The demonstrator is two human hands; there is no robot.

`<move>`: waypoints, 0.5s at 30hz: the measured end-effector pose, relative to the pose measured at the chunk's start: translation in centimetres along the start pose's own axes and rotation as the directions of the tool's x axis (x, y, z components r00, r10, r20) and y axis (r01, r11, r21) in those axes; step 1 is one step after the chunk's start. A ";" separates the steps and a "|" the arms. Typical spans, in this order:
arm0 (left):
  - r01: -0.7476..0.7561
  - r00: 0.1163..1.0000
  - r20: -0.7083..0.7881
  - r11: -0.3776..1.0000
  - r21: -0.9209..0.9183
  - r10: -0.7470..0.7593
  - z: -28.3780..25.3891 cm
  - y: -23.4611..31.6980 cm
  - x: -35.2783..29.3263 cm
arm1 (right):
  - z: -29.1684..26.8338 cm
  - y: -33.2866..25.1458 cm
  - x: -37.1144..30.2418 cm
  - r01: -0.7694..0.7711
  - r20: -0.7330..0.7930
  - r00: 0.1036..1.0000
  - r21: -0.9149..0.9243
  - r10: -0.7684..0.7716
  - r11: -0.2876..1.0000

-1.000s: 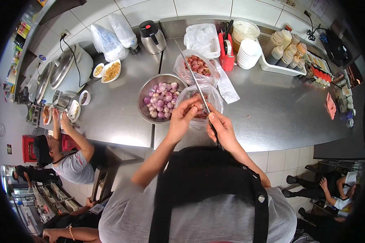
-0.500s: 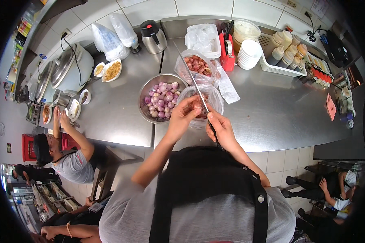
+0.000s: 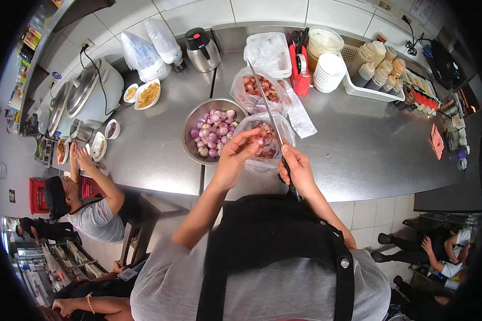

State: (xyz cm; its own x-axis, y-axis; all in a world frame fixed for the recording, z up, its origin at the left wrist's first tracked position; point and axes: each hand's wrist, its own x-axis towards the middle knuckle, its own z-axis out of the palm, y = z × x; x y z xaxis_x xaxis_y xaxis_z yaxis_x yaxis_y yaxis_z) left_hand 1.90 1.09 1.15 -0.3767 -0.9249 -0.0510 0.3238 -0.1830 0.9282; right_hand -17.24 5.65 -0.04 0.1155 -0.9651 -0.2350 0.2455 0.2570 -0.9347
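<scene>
My right hand (image 3: pixel 299 171) is closed round the black handle of a long knife (image 3: pixel 266 100), its narrow blade slanting away and up to the left. Beside the blade, the fingers of my left hand (image 3: pixel 235 158) pinch a small shallot (image 3: pixel 259 141), partly hidden by the fingers. Both hands are above a clear plastic bag (image 3: pixel 285 127) of reddish skins. To its left, a steel bowl (image 3: pixel 187 136) is heaped with peeled purple-white shallots (image 3: pixel 215 131). Behind the skins, a second plastic bag (image 3: pixel 242 100) contains unpeeled shallots (image 3: pixel 260 88), partly crossed by the blade.
A steel counter (image 3: pixel 359 155) spans the view. At the back stand a jug (image 3: pixel 202 51), a plastic tub (image 3: pixel 268 51), a red holder (image 3: pixel 300 69), stacked white bowls (image 3: pixel 329 72) and a basket of squeeze bottles (image 3: pixel 372 92). A co-worker (image 3: pixel 96 214) works at the left.
The knife and my right hand have shifted slightly right, the blade now more upright. My left hand has turned a little and its fingers have loosened round the shallot.
</scene>
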 end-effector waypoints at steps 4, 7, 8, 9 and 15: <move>-0.004 1.000 -0.016 0.999 -0.048 0.004 -0.3 -0.4 0.1 | 0.1 0.2 0.1 -0.043 0.002 0.999 -0.004 0.043 0.999; 0.009 1.000 -0.029 0.999 -0.041 -0.010 -0.6 -0.8 0.4 | 0.0 0.6 0.3 -0.046 0.029 0.999 -0.003 0.046 0.999; 0.013 0.999 -0.041 0.999 -0.035 -0.014 -0.7 -1.0 0.5 | 0.1 0.5 0.3 -0.046 0.030 0.998 -0.003 0.046 0.999; 0.012 0.999 -0.041 0.999 -0.036 -0.013 -0.7 -1.1 0.6 | 0.2 0.3 0.3 -0.062 0.030 0.998 0.003 0.061 0.998; -0.029 0.990 -0.132 0.989 0.143 0.048 -0.8 -1.8 0.6 | -0.3 0.9 0.4 -0.128 0.040 0.991 -0.052 0.130 0.990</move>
State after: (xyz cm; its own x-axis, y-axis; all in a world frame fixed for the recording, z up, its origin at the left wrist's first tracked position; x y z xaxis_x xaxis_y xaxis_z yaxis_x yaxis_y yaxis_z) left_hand 1.74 0.59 -0.87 -0.2432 -0.9684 -0.0545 0.2075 -0.1068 0.9724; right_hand -17.28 5.44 -1.08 0.1849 -0.9207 -0.3436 0.1784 0.3753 -0.9096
